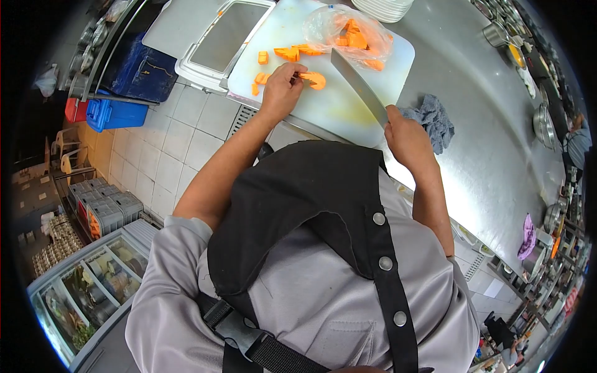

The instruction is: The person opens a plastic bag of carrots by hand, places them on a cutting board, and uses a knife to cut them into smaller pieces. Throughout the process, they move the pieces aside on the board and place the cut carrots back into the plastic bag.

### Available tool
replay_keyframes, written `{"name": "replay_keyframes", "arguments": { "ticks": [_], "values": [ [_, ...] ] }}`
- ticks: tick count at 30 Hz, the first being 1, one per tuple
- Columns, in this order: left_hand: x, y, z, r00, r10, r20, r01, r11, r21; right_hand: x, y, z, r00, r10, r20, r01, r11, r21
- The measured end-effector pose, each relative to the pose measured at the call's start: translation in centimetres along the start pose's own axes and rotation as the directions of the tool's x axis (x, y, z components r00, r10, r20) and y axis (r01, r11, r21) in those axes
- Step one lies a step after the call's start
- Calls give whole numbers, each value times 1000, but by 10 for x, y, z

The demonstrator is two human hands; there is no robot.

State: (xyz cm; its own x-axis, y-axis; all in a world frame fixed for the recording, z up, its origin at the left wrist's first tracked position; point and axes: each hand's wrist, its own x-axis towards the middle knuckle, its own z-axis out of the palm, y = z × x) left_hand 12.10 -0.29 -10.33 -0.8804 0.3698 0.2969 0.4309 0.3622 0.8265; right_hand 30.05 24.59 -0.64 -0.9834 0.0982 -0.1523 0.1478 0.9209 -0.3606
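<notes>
My left hand is closed, its fingertips pinched on an orange piece of carrot lying on the white cutting board. In my right hand is the handle of a large kitchen knife. Its broad blade slants up and left over the board, to the right of the carrot piece and apart from it. Cut orange chunks lie beyond my left hand, and smaller bits sit to its left. A clear plastic bag with more orange pieces rests at the board's far side.
A white lidded bin stands open left of the board. On the steel counter, a grey cloth lies by my right hand, and stacked white plates stand at the back. Blue tubs are on the floor at left. Other people are at far right.
</notes>
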Motion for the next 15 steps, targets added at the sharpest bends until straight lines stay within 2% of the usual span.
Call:
{"name": "replay_keyframes", "arguments": {
  "ticks": [3,5,9,11,15],
  "values": [
    [0,-2,1,1000,-17,2,17,1000,-17,0,-1,-1,998,-38,-45,38,999,-4],
    [0,-2,1,1000,-14,2,14,1000,-23,1,-2,-2,1000,15,12,-15,1000,-9],
    [0,-2,0,1000,-9,4,9,1000,-22,0,-1,-1,1000,11,10,-11,1000,-6],
    [0,-1,-1,1000,8,12,-8,1000,9,0,-2,0,998,-48,-49,48,999,0],
    [0,-1,-1,1000,11,11,-11,1000,25,-1,-2,1,997,-48,-53,48,999,-1]
  ]
}}
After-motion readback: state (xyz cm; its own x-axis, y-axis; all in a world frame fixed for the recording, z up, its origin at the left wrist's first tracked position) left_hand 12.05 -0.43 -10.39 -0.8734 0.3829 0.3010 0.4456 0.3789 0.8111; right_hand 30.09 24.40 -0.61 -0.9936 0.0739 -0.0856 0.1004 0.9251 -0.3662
